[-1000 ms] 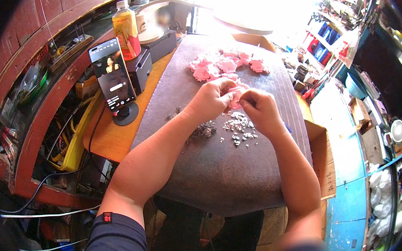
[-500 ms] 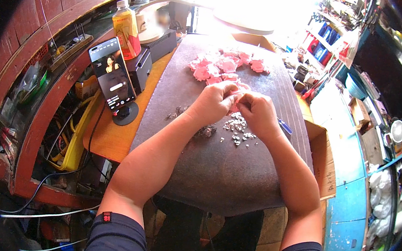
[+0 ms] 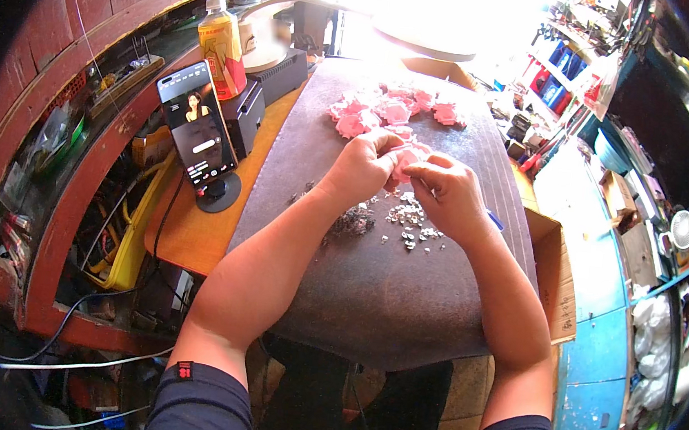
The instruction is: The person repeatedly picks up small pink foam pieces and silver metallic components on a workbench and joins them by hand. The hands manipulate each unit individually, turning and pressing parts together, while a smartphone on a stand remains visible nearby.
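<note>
Between my two hands is a pink flower-shaped piece (image 3: 409, 162), raised over the dark work board. My left hand (image 3: 368, 164) pinches its left side, and my right hand (image 3: 448, 193) grips its right edge with thumb and fingers. Beyond them lies a heap of similar pink flower pieces (image 3: 358, 121). Small silvery-white parts (image 3: 410, 214) are scattered just below my hands. A pile of thin dark bits (image 3: 352, 220) sits beside my left wrist. Partly hidden by my right wrist is a blue-handled tool (image 3: 495, 220).
On the wooden ledge at left, a phone (image 3: 198, 124) stands in a round-based holder, with a yellow-and-red bottle (image 3: 222, 49) behind it on a black box (image 3: 242, 120). A cardboard box (image 3: 559, 275) adjoins the board's right edge. A small white fan (image 3: 682, 229) is at far right.
My hands have turned and drawn slightly apart, so more of the pink flower piece shows between them. Both still hold it. The view has shifted a little.
</note>
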`<action>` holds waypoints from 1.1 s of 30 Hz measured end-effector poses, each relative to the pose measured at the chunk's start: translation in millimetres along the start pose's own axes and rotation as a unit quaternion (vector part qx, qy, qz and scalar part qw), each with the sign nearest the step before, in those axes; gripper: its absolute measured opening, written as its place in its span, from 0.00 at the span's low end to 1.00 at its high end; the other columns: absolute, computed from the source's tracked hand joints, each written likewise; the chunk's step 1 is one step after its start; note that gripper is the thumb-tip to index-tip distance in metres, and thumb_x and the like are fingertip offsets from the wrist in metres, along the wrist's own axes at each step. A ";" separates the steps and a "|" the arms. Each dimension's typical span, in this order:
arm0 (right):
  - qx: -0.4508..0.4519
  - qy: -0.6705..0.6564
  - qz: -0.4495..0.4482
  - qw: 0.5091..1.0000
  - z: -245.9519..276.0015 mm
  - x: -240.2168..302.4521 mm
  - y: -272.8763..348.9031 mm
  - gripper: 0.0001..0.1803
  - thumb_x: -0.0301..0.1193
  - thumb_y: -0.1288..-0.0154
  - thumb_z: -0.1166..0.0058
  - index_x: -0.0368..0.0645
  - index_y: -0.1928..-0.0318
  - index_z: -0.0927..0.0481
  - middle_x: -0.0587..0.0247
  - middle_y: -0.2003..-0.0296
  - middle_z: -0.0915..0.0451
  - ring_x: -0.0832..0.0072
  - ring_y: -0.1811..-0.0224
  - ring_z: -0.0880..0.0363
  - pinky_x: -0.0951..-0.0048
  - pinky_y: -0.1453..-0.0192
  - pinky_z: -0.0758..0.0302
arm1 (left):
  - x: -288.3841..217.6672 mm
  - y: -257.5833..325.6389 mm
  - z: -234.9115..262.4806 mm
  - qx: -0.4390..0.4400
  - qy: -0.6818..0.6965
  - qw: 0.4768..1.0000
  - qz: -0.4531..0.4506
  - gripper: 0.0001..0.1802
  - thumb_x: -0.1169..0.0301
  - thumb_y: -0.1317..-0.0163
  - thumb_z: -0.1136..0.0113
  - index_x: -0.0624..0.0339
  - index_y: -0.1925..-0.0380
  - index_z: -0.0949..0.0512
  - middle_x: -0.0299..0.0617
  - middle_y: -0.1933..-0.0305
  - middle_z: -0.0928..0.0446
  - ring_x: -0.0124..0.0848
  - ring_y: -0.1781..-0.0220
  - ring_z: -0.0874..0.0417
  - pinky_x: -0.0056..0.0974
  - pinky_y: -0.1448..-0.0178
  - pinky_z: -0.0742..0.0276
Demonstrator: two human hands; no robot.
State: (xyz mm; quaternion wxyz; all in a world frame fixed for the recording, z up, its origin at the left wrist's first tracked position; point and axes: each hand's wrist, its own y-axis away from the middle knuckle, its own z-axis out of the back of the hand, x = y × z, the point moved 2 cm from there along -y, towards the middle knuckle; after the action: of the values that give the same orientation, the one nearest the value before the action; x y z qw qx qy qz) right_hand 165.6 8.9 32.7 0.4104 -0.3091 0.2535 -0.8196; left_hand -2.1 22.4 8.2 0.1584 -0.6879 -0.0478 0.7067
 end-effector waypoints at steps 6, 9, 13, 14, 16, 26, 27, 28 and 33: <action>0.056 -0.015 -0.011 0.998 -4.1 -10.2 1.6 0.07 0.26 0.44 0.42 0.46 0.63 0.16 0.57 0.67 0.19 0.62 0.70 0.19 0.65 0.64 0.22 | 3.0 2.1 -1.4 0.014 -0.033 0.999 0.013 0.11 0.71 0.30 0.45 0.67 0.53 0.23 0.37 0.67 0.21 0.21 0.73 0.22 0.28 0.69 0.22; -0.013 -0.106 -0.084 0.991 1.2 -10.6 -0.6 0.05 0.25 0.41 0.42 0.42 0.64 0.17 0.62 0.70 0.20 0.74 0.74 0.23 0.73 0.69 0.26 | -0.4 1.3 -1.2 -0.029 0.014 0.999 -0.026 0.14 0.70 0.30 0.44 0.66 0.50 0.24 0.38 0.65 0.20 0.21 0.71 0.21 0.29 0.68 0.22; -0.048 -0.258 -0.243 0.934 -0.1 -29.3 1.5 0.07 0.27 0.34 0.45 0.37 0.60 0.19 0.72 0.72 0.22 0.87 0.75 0.30 0.80 0.72 0.32 | -4.6 3.4 -1.7 -0.024 0.021 0.999 -0.017 0.16 0.70 0.31 0.42 0.64 0.46 0.25 0.39 0.63 0.19 0.21 0.69 0.20 0.29 0.66 0.21; -0.011 -0.334 -0.265 0.904 -5.8 -31.6 3.0 0.07 0.28 0.33 0.45 0.37 0.60 0.19 0.72 0.72 0.22 0.87 0.75 0.30 0.80 0.72 0.32 | -4.0 4.1 -3.0 -0.014 0.012 1.000 -0.022 0.17 0.71 0.32 0.41 0.63 0.45 0.26 0.40 0.62 0.19 0.21 0.68 0.20 0.28 0.65 0.21; 0.048 -0.459 -0.281 0.841 -9.7 -26.8 3.5 0.07 0.31 0.30 0.46 0.41 0.59 0.19 0.75 0.72 0.22 0.88 0.75 0.30 0.82 0.72 0.31 | -1.3 3.1 -4.3 -0.005 -0.023 0.998 -0.055 0.18 0.72 0.32 0.41 0.63 0.44 0.26 0.41 0.60 0.19 0.22 0.66 0.19 0.28 0.62 0.21; 0.048 -0.568 -0.363 0.737 -7.8 -35.9 5.2 0.10 0.32 0.34 0.40 0.37 0.59 0.19 0.68 0.71 0.20 0.85 0.76 0.26 0.85 0.75 0.31 | -9.3 6.1 -5.2 -0.005 -0.123 0.982 -0.146 0.21 0.74 0.35 0.39 0.64 0.43 0.27 0.42 0.54 0.19 0.26 0.59 0.17 0.32 0.54 0.20; 0.065 -0.579 -0.349 0.733 -5.7 -33.9 3.8 0.10 0.32 0.34 0.40 0.37 0.59 0.19 0.68 0.71 0.20 0.85 0.76 0.26 0.85 0.75 0.31 | -8.3 6.2 -4.4 -0.004 -0.111 0.983 -0.149 0.21 0.74 0.35 0.39 0.64 0.42 0.27 0.42 0.54 0.19 0.26 0.59 0.17 0.32 0.53 0.20; 0.082 -0.591 -0.336 0.729 -5.4 -30.8 2.0 0.10 0.32 0.34 0.40 0.37 0.59 0.19 0.67 0.71 0.20 0.85 0.76 0.26 0.85 0.75 0.31 | -7.0 6.0 -3.4 -0.001 -0.102 0.984 -0.144 0.21 0.74 0.35 0.39 0.64 0.42 0.27 0.42 0.53 0.19 0.26 0.58 0.17 0.32 0.53 0.20; 0.045 -0.579 -0.341 0.739 -5.1 -24.0 2.7 0.10 0.31 0.35 0.38 0.37 0.60 0.20 0.69 0.72 0.21 0.87 0.78 0.30 0.85 0.77 0.35 | -7.5 5.0 -5.0 -0.004 -0.109 0.980 -0.166 0.19 0.75 0.34 0.40 0.64 0.43 0.27 0.43 0.56 0.18 0.27 0.59 0.16 0.33 0.54 0.19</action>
State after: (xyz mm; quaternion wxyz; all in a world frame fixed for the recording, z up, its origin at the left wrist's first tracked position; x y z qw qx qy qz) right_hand 174.7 28.2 20.3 0.1844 -0.7707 -0.1925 -0.5787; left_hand 2.0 14.8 13.8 0.2643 -0.5902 -0.1809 0.7410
